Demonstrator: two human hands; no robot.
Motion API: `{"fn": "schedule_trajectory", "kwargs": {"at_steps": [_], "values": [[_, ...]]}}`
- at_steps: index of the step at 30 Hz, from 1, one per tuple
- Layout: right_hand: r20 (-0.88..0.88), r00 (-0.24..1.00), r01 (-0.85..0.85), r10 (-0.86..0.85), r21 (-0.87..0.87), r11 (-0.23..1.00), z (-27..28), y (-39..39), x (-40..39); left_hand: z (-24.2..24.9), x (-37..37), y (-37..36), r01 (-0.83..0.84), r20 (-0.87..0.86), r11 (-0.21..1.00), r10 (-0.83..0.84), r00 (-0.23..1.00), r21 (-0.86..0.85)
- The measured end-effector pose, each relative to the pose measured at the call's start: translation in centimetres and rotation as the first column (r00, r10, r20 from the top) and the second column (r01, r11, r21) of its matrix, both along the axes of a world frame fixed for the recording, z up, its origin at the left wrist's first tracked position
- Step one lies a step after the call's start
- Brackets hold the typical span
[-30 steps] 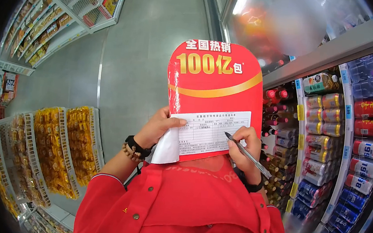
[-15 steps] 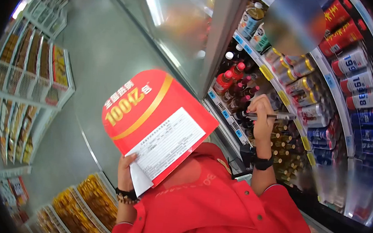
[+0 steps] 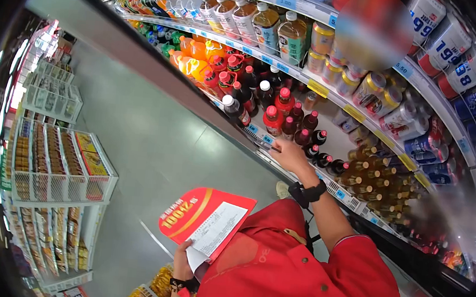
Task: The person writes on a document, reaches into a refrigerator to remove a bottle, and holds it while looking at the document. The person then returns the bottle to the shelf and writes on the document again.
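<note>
My left hand [image 3: 183, 259] grips the lower edge of a red board [image 3: 186, 211] with gold lettering, low in the view. On the board lies a printed white sheet [image 3: 221, 226], its lower corner folded under my fingers. A dark, slim pen-like item [image 3: 265, 146] is held in my right hand [image 3: 291, 155] at the front edge of the bottom cooler shelf. Just beyond that hand stand red-capped bottles [image 3: 273, 117] and dark bottles with pink caps [image 3: 302, 136]. A price-label strip [image 3: 255, 132] runs beside the fingers.
Upper shelves hold clear bottles [image 3: 265, 29] and cans [image 3: 372, 89]. Gold-capped bottles [image 3: 372, 180] stand to the right. A cooler door frame [image 3: 144, 55] crosses the upper left. Across the aisle floor [image 3: 139, 117] are wire-fronted racks [image 3: 59, 181]. An oval blur hides part of the upper shelves.
The view has swung towards the cooler, showing more bottles. The board now appears lower and smaller. My right hand has moved from over the bottles to the shelf's front edge.
</note>
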State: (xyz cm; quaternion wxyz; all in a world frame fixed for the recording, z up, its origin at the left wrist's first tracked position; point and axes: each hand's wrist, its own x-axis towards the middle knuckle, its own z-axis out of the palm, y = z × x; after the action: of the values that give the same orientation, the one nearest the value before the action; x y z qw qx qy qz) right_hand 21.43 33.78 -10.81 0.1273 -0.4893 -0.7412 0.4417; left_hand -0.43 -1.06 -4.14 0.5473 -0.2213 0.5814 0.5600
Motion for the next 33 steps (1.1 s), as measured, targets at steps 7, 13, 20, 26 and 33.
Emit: {"fn": "schedule_trajectory", "kwargs": {"at_steps": [7, 13, 20, 26, 33], "values": [[0.004, 0.998, -0.059, 0.060, -0.134, 0.989, -3.9, 3.9, -3.2, 0.1, 1.3, 0.7, -0.020, 0.042, 0.999, 0.022, 0.999, -0.045], [-0.127, 0.989, 0.082, -0.079, 0.014, 0.997, -7.7, 5.4, -7.1, 1.1, -0.1, 1.7, 0.087, 0.042, 0.986, -0.081, 0.996, -0.144], [0.093, 0.988, 0.128, -0.122, -0.060, 0.990, -8.6, 5.9, -11.8, 0.3, -2.8, -0.3, 0.016, 0.061, 1.000, -0.016, 0.998, -0.001], [0.199, 0.951, 0.240, -0.237, 0.012, 0.971, -8.4, 8.3, -11.3, -1.0, -3.8, -3.0, -0.011, 0.044, 0.996, 0.014, 0.999, -0.083], [0.283, 0.890, 0.283, -0.357, 0.269, 0.921, -10.2, 17.8, -8.5, -0.8, -3.5, -1.4, -0.067, 0.095, 0.989, 0.079, 0.992, -0.131]]}}
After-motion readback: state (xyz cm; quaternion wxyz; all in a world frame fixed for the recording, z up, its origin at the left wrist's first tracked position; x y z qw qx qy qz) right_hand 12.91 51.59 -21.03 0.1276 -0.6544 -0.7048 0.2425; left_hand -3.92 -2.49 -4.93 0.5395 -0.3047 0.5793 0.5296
